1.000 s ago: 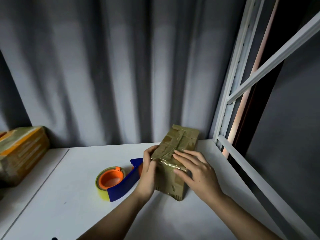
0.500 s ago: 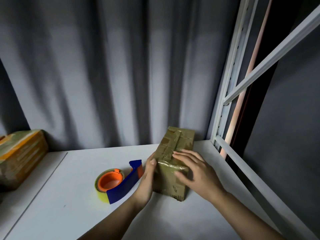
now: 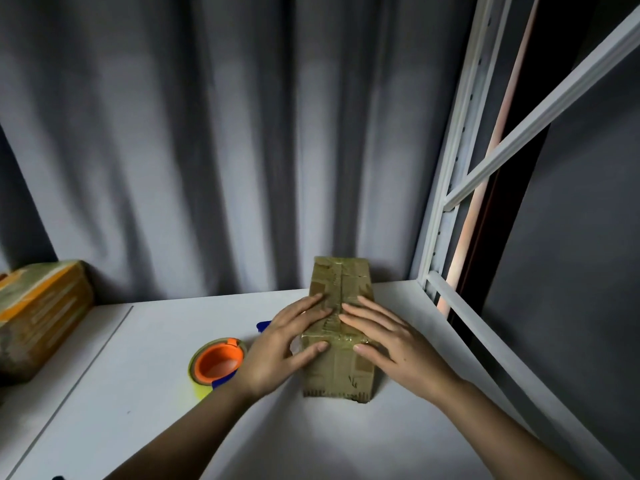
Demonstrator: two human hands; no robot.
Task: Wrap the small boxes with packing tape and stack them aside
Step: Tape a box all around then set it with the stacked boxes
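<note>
**Smoothing tape on the box**

My left hand (image 3: 277,344) and right hand (image 3: 391,341) lie flat, fingers straight, pressing the top of the small box (image 3: 341,327), which stands on the white table (image 3: 145,393). It looks fully taped; stacking is left. The tape dispenser (image 3: 216,365) sits just left. A wrapped box (image 3: 38,313) waits far left, grey curtain (image 3: 207,133) behind, white frame (image 3: 450,188) at right.

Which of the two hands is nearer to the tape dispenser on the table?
The left. The left hand rests on the left side of the box, right beside the tape dispenser and partly hiding it. The right hand lies on the box's right side, farther away.
</note>
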